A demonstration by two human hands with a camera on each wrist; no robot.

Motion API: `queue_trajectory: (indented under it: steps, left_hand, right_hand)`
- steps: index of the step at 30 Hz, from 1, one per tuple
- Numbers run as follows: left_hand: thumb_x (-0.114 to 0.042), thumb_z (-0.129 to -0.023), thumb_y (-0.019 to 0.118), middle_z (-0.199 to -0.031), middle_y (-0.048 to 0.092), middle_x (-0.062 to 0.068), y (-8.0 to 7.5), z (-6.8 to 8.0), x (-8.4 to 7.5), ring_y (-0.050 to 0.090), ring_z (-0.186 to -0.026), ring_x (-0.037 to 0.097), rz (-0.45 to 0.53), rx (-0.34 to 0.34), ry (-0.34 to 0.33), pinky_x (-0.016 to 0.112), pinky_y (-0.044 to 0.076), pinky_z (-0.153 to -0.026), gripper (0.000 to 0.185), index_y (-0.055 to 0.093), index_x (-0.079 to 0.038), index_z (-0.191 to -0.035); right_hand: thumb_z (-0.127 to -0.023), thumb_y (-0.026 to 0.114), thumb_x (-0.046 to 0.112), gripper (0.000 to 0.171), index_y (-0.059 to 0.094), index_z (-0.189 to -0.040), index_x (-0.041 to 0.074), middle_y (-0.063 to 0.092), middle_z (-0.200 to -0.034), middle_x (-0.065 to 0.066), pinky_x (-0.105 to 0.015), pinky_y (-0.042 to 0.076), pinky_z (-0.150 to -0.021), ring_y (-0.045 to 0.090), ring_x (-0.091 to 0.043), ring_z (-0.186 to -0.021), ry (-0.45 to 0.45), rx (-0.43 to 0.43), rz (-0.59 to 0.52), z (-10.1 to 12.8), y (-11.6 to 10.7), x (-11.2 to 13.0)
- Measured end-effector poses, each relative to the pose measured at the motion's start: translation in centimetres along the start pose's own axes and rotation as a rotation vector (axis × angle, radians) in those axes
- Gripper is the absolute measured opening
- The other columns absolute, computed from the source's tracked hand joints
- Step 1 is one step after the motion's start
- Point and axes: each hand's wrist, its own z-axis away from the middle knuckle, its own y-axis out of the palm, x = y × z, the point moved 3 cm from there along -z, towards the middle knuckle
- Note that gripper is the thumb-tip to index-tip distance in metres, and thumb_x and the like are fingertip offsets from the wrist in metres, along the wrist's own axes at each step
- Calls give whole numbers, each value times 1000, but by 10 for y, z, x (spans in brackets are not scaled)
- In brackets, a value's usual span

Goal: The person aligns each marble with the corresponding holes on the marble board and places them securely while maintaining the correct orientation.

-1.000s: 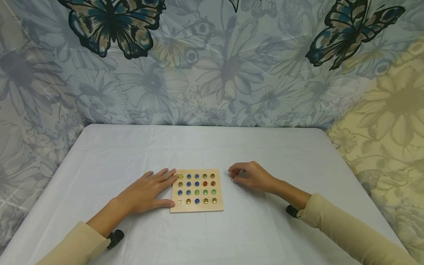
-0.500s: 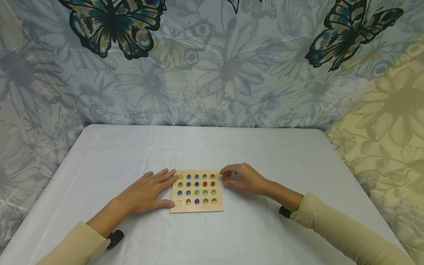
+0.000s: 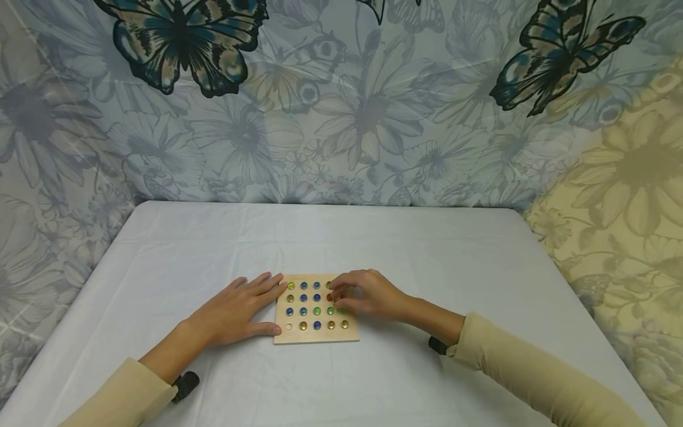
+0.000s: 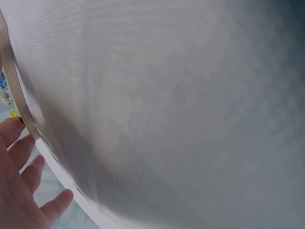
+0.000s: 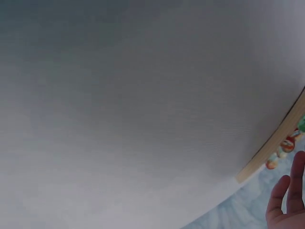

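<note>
Our left hand point(image 3: 235, 311) lies flat with fingers straight, its fingertips against the left edge of the board point(image 3: 316, 337) and the thumb at the near left corner, steadying it. Our right hand point(image 3: 365, 295) is curled over the board's right columns, fingertips drawn together near the red marble point(image 3: 329, 297) in the second row; whether they pinch a marble or only touch one we cannot tell, since the fingers hide it. The right wrist view shows just two fingertips point(image 5: 285, 192) beside the board's edge point(image 5: 276, 137), and the left wrist view shows fingers point(image 4: 21, 157) resting at the board's rim point(image 4: 19, 102).

The board sits on the white bench point(image 3: 373, 237), near its front middle, with blue, green, yellow and amber marbles seated in rows. One hole point(image 3: 289, 325) at the near left corner looks unfilled.

We judge the step in hand to be placing or picking a marble at the right side of the grid. The next move calls for a light, steady pinch and a straight vertical path so neighbouring marbles are not knocked, while the left hand holds the board from sliding.

Behind the bench hangs a cloth point(image 3: 341, 101) printed with flowers and butterflies.
</note>
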Motion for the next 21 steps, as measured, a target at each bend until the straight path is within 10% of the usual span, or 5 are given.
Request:
queue_trajectory:
  steps: [9,21]
  left_hand:
    - [-71,-93,46,-161,31,6,0,1,0,30,-147,33,-2,5,-3,61,32,-109,86,36,-14,-156]
    - [-68,-93,48,-161,32,8,-1,0,0,31,-146,33,-5,-20,21,63,32,-108,84,36,-13,-156]
  right_hand:
    - [-89,76,8,28,69,-115,1,75,-101,-2,-22,56,-76,67,-1,-88,9,47,-58,-17,15,15]
    - [-91,74,14,27,69,-117,7,73,-104,4,-23,51,-87,66,-2,-95,-52,114,-21,-32,33,32]
